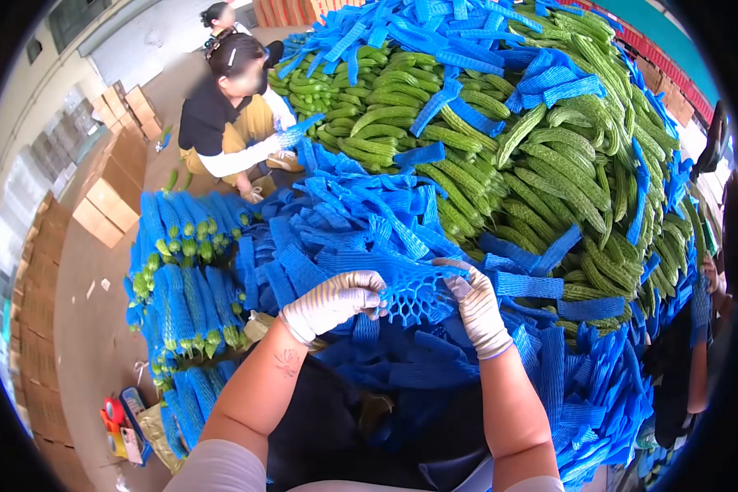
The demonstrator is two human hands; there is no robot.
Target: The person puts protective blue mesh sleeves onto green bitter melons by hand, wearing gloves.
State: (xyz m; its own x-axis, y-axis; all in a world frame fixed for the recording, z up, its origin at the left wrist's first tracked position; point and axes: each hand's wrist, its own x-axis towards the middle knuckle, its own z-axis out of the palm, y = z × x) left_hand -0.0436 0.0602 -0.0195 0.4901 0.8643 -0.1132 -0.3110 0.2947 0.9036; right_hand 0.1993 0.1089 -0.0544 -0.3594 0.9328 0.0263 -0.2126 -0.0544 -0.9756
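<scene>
A blue foam net sleeve [418, 300] is stretched between my two gloved hands, its mesh pulled wide at the near end. My left hand [336, 303] is closed on the left edge of the mesh, fingers curled. On the other edge, my right hand [477, 310] pinches the sleeve between thumb and fingers. Beneath and around both hands lies a heap of flat blue net sleeves [303, 238]. Beyond it rises a big pile of green bitter gourds [566, 164], with loose sleeves scattered over it.
Rows of gourds in blue sleeves [190, 303] are stacked at left. A co-worker [230, 115] crouches at the pile's upper left, holding a sleeve. Cardboard boxes [111, 193] stand further left. Red tape, a phone and other small items [123, 430] lie on the floor, lower left. Another person's arm [697, 377] shows at right.
</scene>
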